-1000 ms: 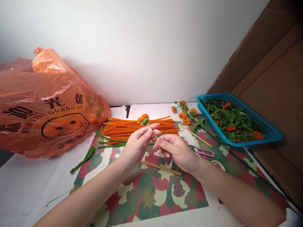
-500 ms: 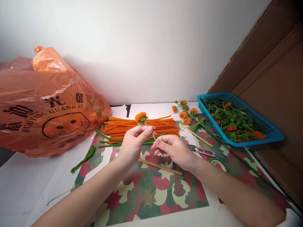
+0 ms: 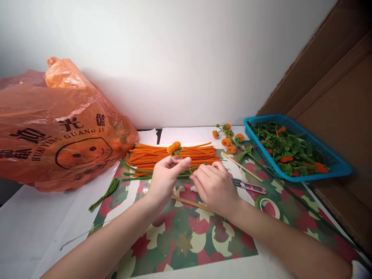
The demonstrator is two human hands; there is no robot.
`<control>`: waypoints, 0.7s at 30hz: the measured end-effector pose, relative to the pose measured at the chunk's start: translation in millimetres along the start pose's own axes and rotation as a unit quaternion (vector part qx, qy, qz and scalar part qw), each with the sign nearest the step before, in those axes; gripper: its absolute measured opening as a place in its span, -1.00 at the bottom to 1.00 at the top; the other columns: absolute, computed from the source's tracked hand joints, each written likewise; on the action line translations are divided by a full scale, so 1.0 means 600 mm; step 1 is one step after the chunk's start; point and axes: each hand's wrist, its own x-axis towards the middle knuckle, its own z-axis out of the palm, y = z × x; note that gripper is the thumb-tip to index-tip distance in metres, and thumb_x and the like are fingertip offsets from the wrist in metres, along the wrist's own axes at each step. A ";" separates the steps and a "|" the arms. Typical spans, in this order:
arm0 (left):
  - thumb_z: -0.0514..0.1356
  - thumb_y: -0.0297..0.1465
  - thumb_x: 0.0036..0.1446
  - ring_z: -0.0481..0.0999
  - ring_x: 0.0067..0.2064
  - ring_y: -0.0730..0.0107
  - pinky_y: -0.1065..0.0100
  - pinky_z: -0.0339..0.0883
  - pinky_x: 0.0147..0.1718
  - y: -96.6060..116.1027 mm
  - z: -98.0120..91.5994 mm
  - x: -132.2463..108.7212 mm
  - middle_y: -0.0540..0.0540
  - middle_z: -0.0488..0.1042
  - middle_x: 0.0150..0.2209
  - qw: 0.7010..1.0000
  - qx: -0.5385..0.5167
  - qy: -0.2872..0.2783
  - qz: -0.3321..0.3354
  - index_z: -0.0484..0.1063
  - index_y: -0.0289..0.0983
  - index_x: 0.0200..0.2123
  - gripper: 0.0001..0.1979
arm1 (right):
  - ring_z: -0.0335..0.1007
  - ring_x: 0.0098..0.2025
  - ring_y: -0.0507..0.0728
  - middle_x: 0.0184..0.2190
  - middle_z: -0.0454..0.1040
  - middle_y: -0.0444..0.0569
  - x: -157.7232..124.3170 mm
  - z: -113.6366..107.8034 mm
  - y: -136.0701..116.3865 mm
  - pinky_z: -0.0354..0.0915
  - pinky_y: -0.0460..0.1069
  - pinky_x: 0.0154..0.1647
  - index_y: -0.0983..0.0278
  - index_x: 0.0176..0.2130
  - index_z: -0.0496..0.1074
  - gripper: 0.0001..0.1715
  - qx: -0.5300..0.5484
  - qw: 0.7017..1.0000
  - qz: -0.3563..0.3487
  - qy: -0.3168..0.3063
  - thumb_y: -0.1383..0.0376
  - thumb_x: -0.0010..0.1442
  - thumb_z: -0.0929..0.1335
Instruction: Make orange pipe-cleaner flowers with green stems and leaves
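A small pipe-cleaner flower with an orange head [image 3: 174,147] and a green stem is held up over the mat. My left hand [image 3: 166,179] pinches the stem just below the head. My right hand [image 3: 214,186] is closed around the lower end of the same stem, knuckles up. Behind both hands lies a bundle of orange pipe cleaners [image 3: 171,155], with a few green pipe cleaners [image 3: 136,174] along its near side. A wooden stick [image 3: 188,202] rests on the patterned mat [image 3: 186,236] right under my hands.
A big orange plastic bag [image 3: 58,128] fills the left side. A blue basket [image 3: 337,164] of green and orange pieces stands at the right, with finished orange flowers [image 3: 228,137] beside it. Pink snips [image 3: 250,186], a second stick [image 3: 242,167] and a folded green pipe cleaner [image 3: 104,195] lie nearby.
My right hand has rolled over, knuckles up, and moved closer to my left hand on the stem. The flower has sunk slightly.
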 end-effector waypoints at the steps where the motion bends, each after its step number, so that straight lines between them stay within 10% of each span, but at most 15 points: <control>1: 0.44 -0.24 -0.23 0.30 -0.49 0.55 0.42 0.22 -0.38 -0.002 0.000 0.000 0.06 0.36 -0.57 1.000 -0.007 0.004 -0.002 0.38 -0.30 -0.56 -0.66 | 0.21 -0.46 0.04 -0.52 0.40 -0.05 0.000 0.000 0.000 -0.05 0.02 -0.33 0.34 -0.45 0.39 -0.64 -0.007 1.000 -0.002 -0.002 0.33 0.33 0.19; 6: 0.44 -0.25 -0.22 0.27 -0.50 0.57 0.44 0.20 -0.40 -0.006 0.000 -0.001 0.08 0.34 -0.57 0.999 -0.023 -0.014 -0.018 0.40 -0.30 -0.56 -0.68 | 0.20 -0.51 0.00 -0.57 0.39 -0.10 0.005 -0.007 -0.005 0.03 -0.04 -0.37 0.31 -0.54 0.37 -0.66 0.140 0.987 0.074 -0.032 0.35 0.26 0.26; 14: 0.43 -0.22 -0.20 0.26 -0.51 0.57 0.45 0.18 -0.44 0.003 0.000 -0.011 0.07 0.36 -0.58 0.997 -0.009 -0.060 -0.042 0.42 -0.29 -0.59 -0.69 | 0.17 -0.61 -0.03 -0.67 0.38 -0.13 0.008 -0.017 -0.011 0.07 -0.08 -0.55 0.30 -0.62 0.45 -0.70 0.409 0.861 0.284 -0.104 0.26 0.08 0.39; 21: 0.41 -0.20 -0.16 0.25 -0.53 0.57 0.45 0.16 -0.47 0.018 0.002 -0.017 0.06 0.34 -0.60 0.997 0.022 -0.066 -0.039 0.41 -0.29 -0.61 -0.68 | 0.34 -0.45 0.05 -0.53 0.49 -0.07 0.022 -0.040 0.009 0.19 -0.05 -0.39 0.29 -0.51 0.52 -0.63 0.430 0.867 0.215 -0.134 0.12 0.19 0.34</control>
